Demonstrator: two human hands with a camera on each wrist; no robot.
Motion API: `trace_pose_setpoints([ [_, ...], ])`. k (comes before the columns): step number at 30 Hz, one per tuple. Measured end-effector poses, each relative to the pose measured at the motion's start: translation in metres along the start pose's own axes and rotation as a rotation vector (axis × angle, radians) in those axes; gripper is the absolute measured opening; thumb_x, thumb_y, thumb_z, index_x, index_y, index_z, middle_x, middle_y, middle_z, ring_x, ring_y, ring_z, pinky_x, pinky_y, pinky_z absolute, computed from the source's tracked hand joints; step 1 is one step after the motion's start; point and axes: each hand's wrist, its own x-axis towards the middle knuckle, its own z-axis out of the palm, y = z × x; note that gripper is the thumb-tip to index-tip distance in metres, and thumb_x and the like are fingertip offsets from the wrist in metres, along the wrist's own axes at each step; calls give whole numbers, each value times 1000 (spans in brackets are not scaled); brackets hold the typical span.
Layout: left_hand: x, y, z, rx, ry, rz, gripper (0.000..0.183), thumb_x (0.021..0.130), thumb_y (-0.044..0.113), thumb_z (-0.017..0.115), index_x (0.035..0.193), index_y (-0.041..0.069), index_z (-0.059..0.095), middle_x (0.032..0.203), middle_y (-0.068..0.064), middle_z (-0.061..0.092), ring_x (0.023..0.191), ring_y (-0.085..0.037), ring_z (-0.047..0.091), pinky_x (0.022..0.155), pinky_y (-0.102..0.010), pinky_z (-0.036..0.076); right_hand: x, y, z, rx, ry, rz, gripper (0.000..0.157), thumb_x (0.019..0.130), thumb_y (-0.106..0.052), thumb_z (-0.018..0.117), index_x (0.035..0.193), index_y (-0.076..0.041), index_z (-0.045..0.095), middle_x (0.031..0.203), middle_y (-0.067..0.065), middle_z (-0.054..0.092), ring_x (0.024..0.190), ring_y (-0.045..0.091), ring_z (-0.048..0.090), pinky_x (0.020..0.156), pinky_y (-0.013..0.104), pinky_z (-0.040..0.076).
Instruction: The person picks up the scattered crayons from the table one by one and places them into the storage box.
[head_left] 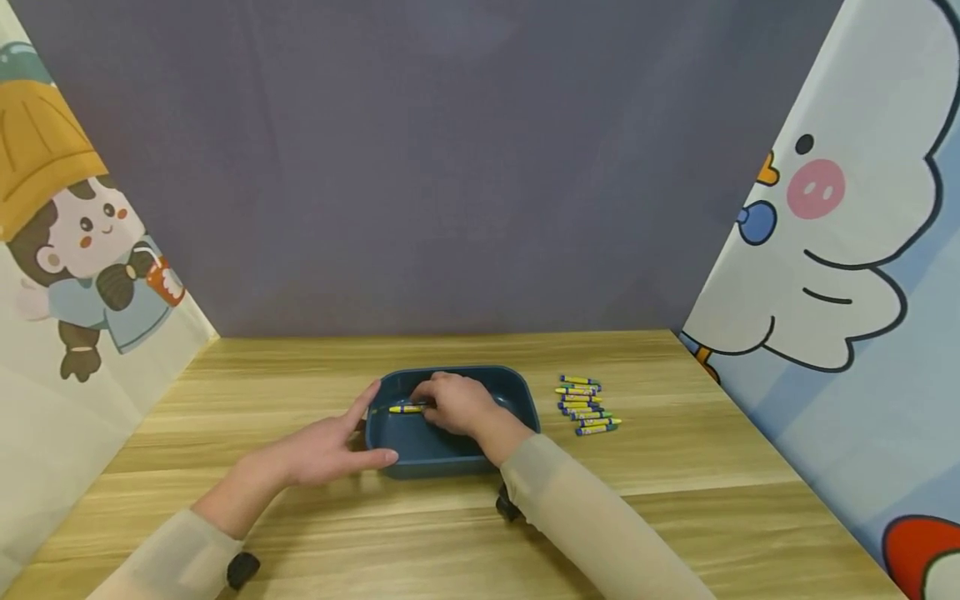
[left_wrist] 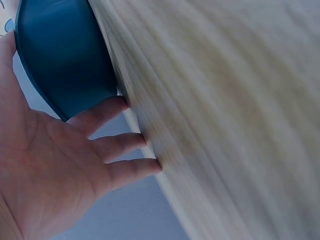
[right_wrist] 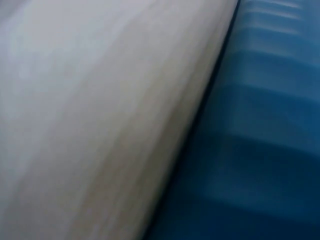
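Note:
A dark blue tray (head_left: 450, 467) with rounded corners stands on the wooden table. Reaching over its front right side, my right hand (head_left: 461, 407) has its fingertips down inside. They pinch one end of a yellow crayon (head_left: 406, 409), which lies level near the tray's left wall. My left hand (head_left: 322, 450) is spread at the tray's left end, thumb by the front rim. In the left wrist view, that hand's straight fingers (left_wrist: 117, 146) reach down to the tabletop beside the tray's wall (left_wrist: 65, 55). The right wrist view shows only tray wall (right_wrist: 250, 150) and table; the right hand is hidden there.
Several yellow crayons (head_left: 581, 404) with blue and green ends lie in a loose column on the table (head_left: 675, 467), right of the tray. A grey panel (head_left: 450, 167) rises behind the table, with cartoon-printed panels (head_left: 862, 308) at the sides.

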Motion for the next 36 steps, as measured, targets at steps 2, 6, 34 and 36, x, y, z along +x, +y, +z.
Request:
trace_pose_setpoints([
  [2,0,-1,0,5,4,3,118,101,68,68,178,21,-8,159,-27,58,144,-44,61,118,-65,47,1,-1,-2,31,15,18,32,107,-31,74,139,-30,75,132,-1,74,108,17,73,94,39,62],
  [6,0,-1,-1,3,0,0,118,101,68,68,178,21,-8,160,-26,58,144,-44,61,118,-65,47,-1,-3,-14,140,59,17,35,107,-33,74,141,-27,74,136,0,74,117,20,73,100,43,61],
  [34,-1,2,2,23,47,16,122,99,68,71,178,21,-9,154,-30,61,140,-47,62,120,-66,45,-118,256,-57,417,50,198,32,110,-17,68,138,-4,75,127,18,78,109,29,71,91,46,58],
  [36,0,2,2,20,47,21,121,99,67,71,178,21,-9,154,-29,62,140,-46,63,120,-66,45,-118,262,-54,420,21,195,31,109,-15,69,137,-3,76,127,18,79,109,30,73,92,48,59],
])
